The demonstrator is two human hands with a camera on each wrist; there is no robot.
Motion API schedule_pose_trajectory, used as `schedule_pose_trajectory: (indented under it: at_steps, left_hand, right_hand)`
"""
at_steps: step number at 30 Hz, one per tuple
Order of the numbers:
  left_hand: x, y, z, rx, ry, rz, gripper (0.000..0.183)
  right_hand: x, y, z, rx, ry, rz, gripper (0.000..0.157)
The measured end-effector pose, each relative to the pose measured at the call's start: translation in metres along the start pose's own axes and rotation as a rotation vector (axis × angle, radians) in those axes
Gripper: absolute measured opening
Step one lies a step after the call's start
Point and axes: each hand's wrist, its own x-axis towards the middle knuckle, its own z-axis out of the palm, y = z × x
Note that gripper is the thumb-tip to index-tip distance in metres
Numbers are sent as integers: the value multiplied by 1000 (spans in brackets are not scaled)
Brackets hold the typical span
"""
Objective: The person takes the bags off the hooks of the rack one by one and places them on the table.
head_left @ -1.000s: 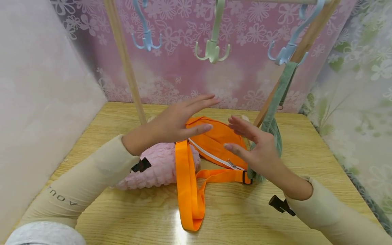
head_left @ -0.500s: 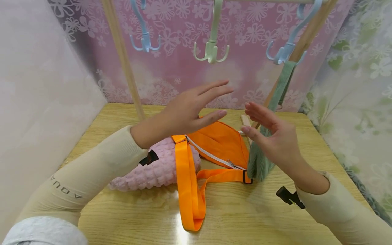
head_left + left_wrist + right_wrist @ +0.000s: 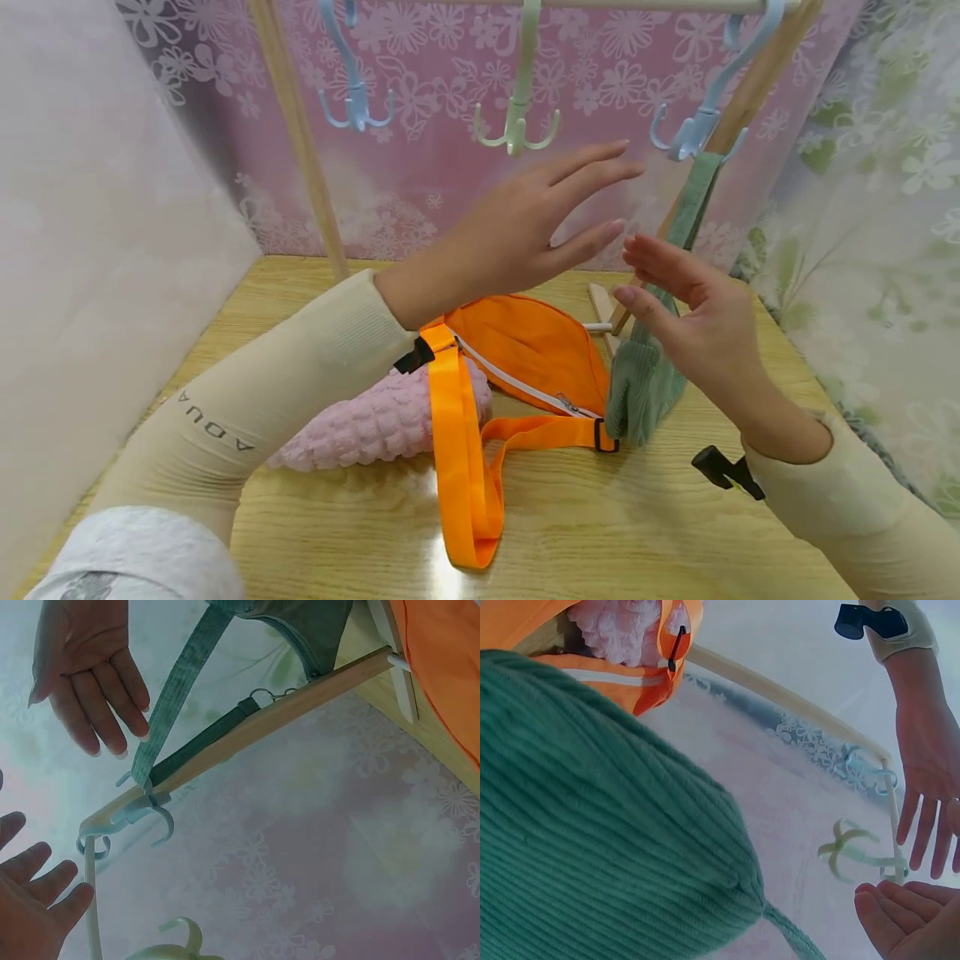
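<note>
Head: left hand (image 3: pixel 521 223) and right hand (image 3: pixel 705 329) empty, fingers extended; green bag (image 3: pixel 635 392) hangs at four o'clock from a hook (image 3: pixel 692 136) at two. Left wrist: green bag at one, orange bag (image 3: pixel 444 656) at two. Right wrist: green bag at eight.

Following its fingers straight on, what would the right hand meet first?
In the head view, the right hand would probably meet the left hand first, though depth is unclear; it might miss.

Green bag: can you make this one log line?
left hand: holds nothing; right hand: holds nothing; green bag: hangs from blue hook; orange bag: on table
</note>
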Motion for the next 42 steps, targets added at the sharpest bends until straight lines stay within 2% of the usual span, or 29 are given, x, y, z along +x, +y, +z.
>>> schedule_pose_trajectory:
  at_steps: [6, 10, 13, 19, 24, 28, 34, 39, 42]
  left_hand:
    - [18, -2, 1, 59, 8, 57, 42]
    - [29, -6, -1, 96, 28, 57, 43]
    - [38, -7, -2, 144, 39, 31, 43]
    - [62, -5, -1, 268, 3, -39, 46]
    - [77, -10, -1, 326, -2, -68, 47]
    - [85, -17, -5, 409, -25, -82, 47]
    - [99, -21, -11, 507, -42, -114, 48]
    - [106, -21, -8, 581, -117, -168, 50]
    - [110, -20, -4, 620, -169, -168, 50]
  right_hand:
    - [3, 4, -6, -9, 18, 35, 48]
    - [6, 6, -12, -25, 29, 77, 46]
    - [9, 8, -15, -33, 44, 81, 44]
    - [12, 13, -21, -39, 67, 82, 42]
    - [15, 19, -24, -35, 89, 105, 41]
    - [18, 21, -31, -55, 132, 134, 41]
    - [24, 23, -44, -69, 214, 129, 39]
    - [26, 28, -52, -90, 262, 147, 37]
    - [27, 36, -57, -121, 296, 167, 36]
